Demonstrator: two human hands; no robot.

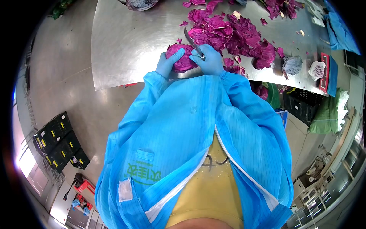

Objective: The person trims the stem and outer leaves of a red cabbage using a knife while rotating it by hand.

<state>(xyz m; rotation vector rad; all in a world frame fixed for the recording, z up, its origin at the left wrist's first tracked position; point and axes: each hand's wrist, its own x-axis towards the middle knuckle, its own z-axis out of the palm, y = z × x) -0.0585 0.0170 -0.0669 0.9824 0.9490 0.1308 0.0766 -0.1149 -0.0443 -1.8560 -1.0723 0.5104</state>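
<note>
A red cabbage (181,58) is held over the near edge of the steel table. My left hand (166,64), in a blue glove, grips it from the left side with the thumb across its top. In my gloved right hand (211,62) is a knife (191,41) with a curved blade pointing up and away to the left. The fingers of that hand are closed round the handle and sit close against the cabbage's right side. Beyond and to the right, a heap of torn purple cabbage leaves (244,35) covers part of the table.
The steel table (122,45) bears a pale purple cabbage (292,65), a white mesh cup (317,71) and a red-edged tray (325,72) on the right. Another cabbage (140,3) lies at the far left. Black crates (301,105) and a green sack (326,116) stand below right.
</note>
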